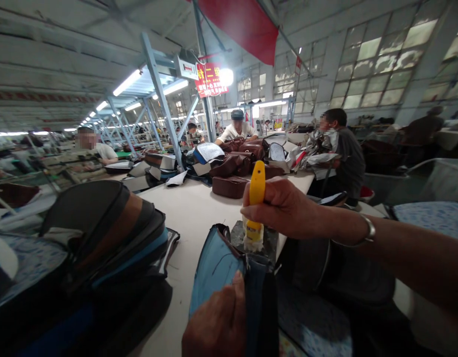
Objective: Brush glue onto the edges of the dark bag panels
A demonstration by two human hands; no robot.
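Note:
My right hand (284,206), a silver bangle on its wrist, is closed around a yellow-handled tool (256,191) that points down, its pale tip just above a dark bag piece. My left hand (219,322) at the bottom edge grips the blue-lined bag panel (219,265) by its dark seam edge, fingers curled over it. The tool's tip hangs right above that edge.
A stack of black, brown and blue backpacks (102,248) fills the left foreground. The white worktable (195,208) runs away to a pile of brown bags (232,173). Several people sit at the far end and right side; a seated person (344,148) is close on the right.

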